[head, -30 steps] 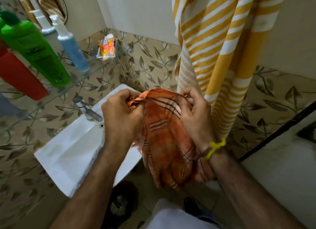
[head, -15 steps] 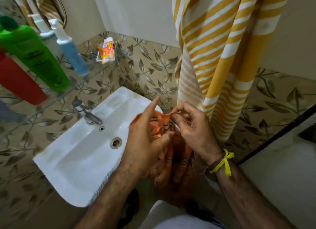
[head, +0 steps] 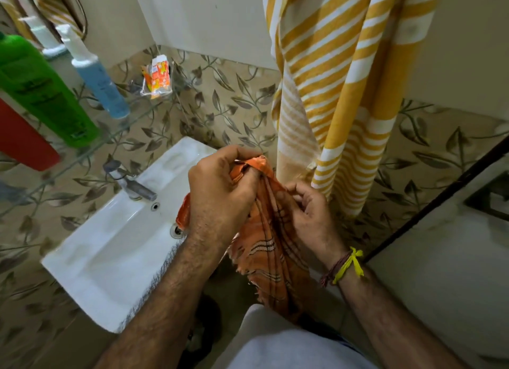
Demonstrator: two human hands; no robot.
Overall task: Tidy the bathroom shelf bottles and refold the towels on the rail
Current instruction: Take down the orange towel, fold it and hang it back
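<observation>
I see both hands on the orange checked cloth towel (head: 271,247), held in the air just right of the white ceramic sink (head: 110,247). Left hand (head: 220,195) has its fingers clenched round the bunched top corner. Right hand (head: 305,211) pinches the fabric just beside it, slightly lower. Towel's long axis runs near vertical: gathered end up at the hands, frayed end hanging down. Yellow-and-white striped towel (head: 344,74) hangs behind, close to the right hand. On the glass shelf (head: 91,151): green plastic bottle (head: 41,93), blue pump bottle (head: 99,82), both upright.
</observation>
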